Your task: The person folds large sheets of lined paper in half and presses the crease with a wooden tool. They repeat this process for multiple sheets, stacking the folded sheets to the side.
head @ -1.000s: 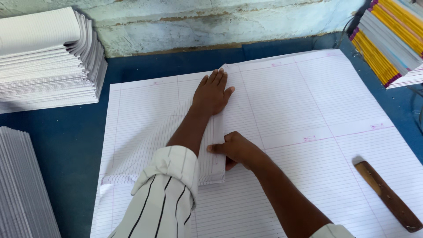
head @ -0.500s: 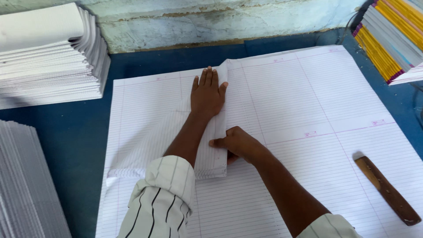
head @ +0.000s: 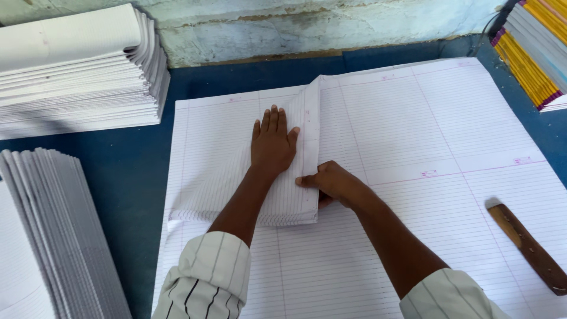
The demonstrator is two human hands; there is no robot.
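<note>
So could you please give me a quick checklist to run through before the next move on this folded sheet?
1. Left hand flat on the folded sheet: ok.
2. Right hand at the fold edge: ok.
3. Fold edges lined up square: cannot tell.
4. Wooden stick within reach, lying clear of the fold: ok.
5. Large ruled sheets flat underneath: ok.
6. Stacks clear of the work: ok.

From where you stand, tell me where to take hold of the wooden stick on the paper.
Probably the wooden stick is best gripped at its middle, across its narrow width, coming from above with the right hand, the nearer one. It lies flat and slanted on the ruled sheets, long sides clear, its near end by the table edge.
</note>
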